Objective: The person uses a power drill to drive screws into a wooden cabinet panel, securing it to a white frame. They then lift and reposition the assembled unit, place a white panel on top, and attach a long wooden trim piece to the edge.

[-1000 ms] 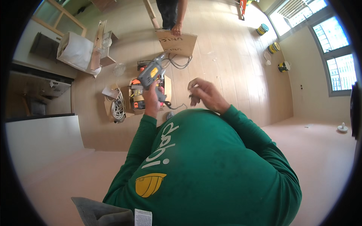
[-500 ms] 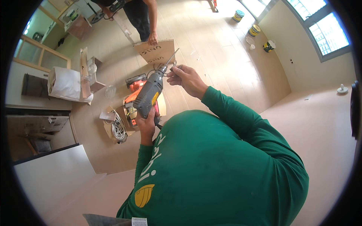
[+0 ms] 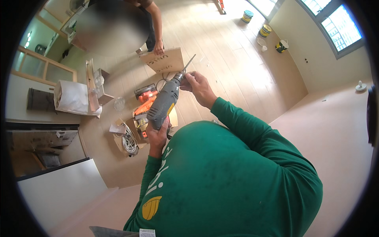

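Note:
My left hand is wrapped round the handle of a grey power drill, which I hold in front of my chest. A long thin drill bit sticks out of its chuck, pointing away and to the right. The fingers of my right hand are pinched together right beside the chuck. What they grip, if anything, is too small and covered to make out.
Beyond the drill, a co-worker's hand steadies a brown board. On the floor lie orange tools and a coiled white cable. A white sack stands left, and several paint buckets line the right wall.
The drill and both my hands sit slightly farther right in the picture. My right fingers have closed in on the chuck. The co-worker has leaned in over the board.

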A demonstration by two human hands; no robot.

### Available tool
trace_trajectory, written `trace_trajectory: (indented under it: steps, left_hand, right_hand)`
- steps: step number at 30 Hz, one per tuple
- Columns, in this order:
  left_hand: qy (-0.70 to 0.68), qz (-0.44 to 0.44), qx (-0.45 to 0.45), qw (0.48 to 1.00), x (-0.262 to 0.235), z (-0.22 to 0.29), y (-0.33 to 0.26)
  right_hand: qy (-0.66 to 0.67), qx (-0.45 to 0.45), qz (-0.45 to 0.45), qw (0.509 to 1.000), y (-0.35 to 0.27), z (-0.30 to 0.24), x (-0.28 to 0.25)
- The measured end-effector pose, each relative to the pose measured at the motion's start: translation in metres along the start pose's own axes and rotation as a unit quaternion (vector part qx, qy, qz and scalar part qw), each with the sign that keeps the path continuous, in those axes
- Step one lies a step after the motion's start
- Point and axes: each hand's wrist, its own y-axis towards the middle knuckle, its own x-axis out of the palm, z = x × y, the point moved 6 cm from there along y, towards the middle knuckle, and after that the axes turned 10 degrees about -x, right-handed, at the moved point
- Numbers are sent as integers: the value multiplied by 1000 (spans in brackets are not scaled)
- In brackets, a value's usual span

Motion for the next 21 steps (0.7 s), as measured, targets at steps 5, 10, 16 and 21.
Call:
trace_trajectory:
  steps: [5, 10, 16, 21]
  left_hand:
    - [4, -4, -22, 1000, 15, 4, 8]
    - [111, -56, 98, 987, 25, 10, 22]
    - [-69, -298, -19, 952, 62, 40, 31]
    - [-232, -365, -100, 896, 109, 79, 28]
  right_hand:
    - [80, -7, 58, 995, -3, -3, -9]
    - [167, 26, 79, 982, 0, -10, -16]
    - [38, -80, 27, 996, 12, -68, -25]
    - [-178, -121, -53, 975, 0, -123, 6]
